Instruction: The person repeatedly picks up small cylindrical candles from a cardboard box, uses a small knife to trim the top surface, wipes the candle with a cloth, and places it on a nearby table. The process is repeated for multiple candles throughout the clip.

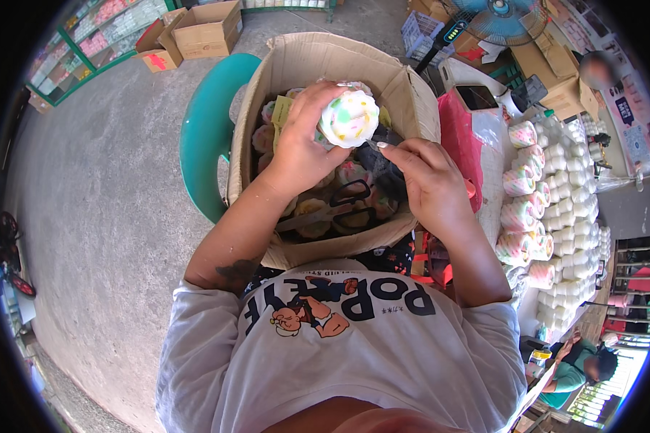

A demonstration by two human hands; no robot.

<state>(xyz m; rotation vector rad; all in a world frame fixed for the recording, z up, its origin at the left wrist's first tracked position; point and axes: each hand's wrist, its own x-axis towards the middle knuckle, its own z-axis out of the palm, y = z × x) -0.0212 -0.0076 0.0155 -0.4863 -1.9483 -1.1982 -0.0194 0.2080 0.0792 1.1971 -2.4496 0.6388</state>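
Note:
My left hand (303, 133) is closed round a white, round piece with a scalloped rim (350, 117), dotted with green, yellow and pink; its exact kind is unclear. It is held above an open cardboard box (328, 252). Beside the piece's lower right edge, my right hand (430, 173) has thumb and finger pinched together, and a small, thin thing seems to be at their tips. Inside the box lie several similar coloured pieces (354, 173), scissors with black handles (354, 216) and a dark cloth or bag (379, 162). My left hand hides part of the contents.
A teal plastic chair (202, 144) stands against the box's left side. On the right, a table holds rows of white stacked pieces (563, 216), multicoloured ones (520, 216) and a phone (477, 97). A fan (498, 18) stands behind. Another person (578, 368) sits at lower right.

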